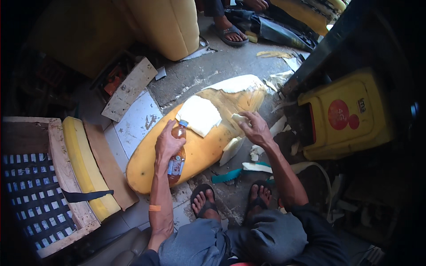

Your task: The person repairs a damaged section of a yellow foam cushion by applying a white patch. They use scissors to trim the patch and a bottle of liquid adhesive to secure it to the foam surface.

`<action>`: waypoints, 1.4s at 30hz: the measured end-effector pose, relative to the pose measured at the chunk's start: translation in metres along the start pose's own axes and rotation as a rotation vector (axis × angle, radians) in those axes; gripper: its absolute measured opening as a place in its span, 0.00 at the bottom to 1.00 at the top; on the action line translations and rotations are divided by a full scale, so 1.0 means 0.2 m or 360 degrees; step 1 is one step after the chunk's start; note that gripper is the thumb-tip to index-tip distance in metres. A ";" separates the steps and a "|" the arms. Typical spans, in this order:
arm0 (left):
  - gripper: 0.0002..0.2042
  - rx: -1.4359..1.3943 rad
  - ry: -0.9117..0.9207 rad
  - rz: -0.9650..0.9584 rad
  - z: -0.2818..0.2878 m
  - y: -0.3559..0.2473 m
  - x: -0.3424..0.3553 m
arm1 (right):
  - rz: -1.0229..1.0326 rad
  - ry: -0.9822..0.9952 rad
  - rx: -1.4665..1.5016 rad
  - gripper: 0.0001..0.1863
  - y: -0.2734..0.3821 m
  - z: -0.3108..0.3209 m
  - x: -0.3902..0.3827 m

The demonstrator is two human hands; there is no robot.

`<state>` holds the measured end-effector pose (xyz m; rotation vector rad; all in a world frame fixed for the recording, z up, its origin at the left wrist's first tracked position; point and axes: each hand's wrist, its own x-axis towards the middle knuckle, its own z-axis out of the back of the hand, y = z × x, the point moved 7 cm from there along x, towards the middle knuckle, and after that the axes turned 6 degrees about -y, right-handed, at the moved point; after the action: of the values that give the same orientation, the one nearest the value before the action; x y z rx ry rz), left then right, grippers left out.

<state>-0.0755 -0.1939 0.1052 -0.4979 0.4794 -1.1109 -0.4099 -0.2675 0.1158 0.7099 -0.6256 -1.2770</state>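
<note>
A long yellow foam cushion (148, 157) lies across the floor in front of my feet, its far right end paler and rough. My left hand (167, 144) is closed around a clear plastic bottle (176, 166) with amber liquid and a blue cap, over the cushion's near left part. Beside the cap, a cream foam sheet (200, 117) rests on top of the cushion. My right hand (257, 129) pinches a small pale foam scrap (239, 119) at the cushion's right side. Another pale foam piece (230, 150) leans against the near right edge.
On the left stand a wooden frame (73, 181) with black webbing and a yellow foam strip (84, 170). A yellow plastic container (350, 124) is at right. Teal strips (227, 176) and foam scraps litter the floor. Another person's sandalled foot (233, 34) shows at the far side.
</note>
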 end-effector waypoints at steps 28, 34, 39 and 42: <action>0.33 -0.0419 0.0232 0.0015 0.31 0.11 -0.53 | -0.0464 0.0208 0.0470 0.29 -0.20 0.00 -0.36; 0.30 0.0023 -0.0142 0.0066 0.42 0.26 -0.68 | -0.0102 0.0542 0.0016 0.28 -0.01 -0.25 -0.37; 0.25 -0.0162 -0.0030 0.0131 0.39 0.08 -0.76 | 0.0052 0.0686 0.0354 0.29 0.33 -0.29 -0.35; 0.25 -0.0265 0.0057 -0.0162 0.23 -0.07 -0.75 | -0.0070 0.0948 0.0625 0.30 0.41 -0.37 -0.36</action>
<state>-0.1130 -0.0540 0.1666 -0.6547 0.5862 -1.1844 -0.3164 -0.1770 0.1290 1.3698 -0.3663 -0.9152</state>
